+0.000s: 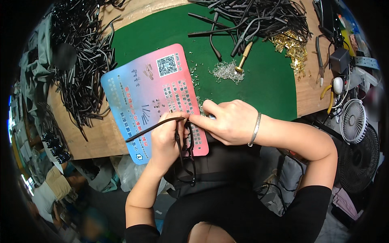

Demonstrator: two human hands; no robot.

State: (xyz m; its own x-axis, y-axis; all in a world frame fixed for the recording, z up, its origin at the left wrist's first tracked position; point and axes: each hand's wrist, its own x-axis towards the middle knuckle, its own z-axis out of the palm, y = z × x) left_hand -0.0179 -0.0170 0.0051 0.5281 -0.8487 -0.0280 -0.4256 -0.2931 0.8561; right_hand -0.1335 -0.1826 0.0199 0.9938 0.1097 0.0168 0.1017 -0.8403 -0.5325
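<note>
My left hand (164, 139) is closed round a black eyeglass frame (190, 156), held over the near edge of a pink-and-blue printed mat (121, 93). A dark temple arm (152, 127) sticks out leftward from between its fingers. One part of the frame hangs below the hand, in front of my lap. My right hand (231, 121) meets the left at the frame's corner, its index finger stretched to that spot and the other fingers curled. Something small and bluish-dark shows under those fingers, too hidden to name. Small screws and metal bits (148, 73) lie on the printed mat.
On the green mat (142, 36) are a heap of tiny silvery pieces (227, 72), a brass-handled tool (244, 56) and gold-coloured parts (293, 48). Black temple arms pile up at the back (259, 18) and left (83, 77). Pliers (321, 67) and a white fan (353, 121) stand right.
</note>
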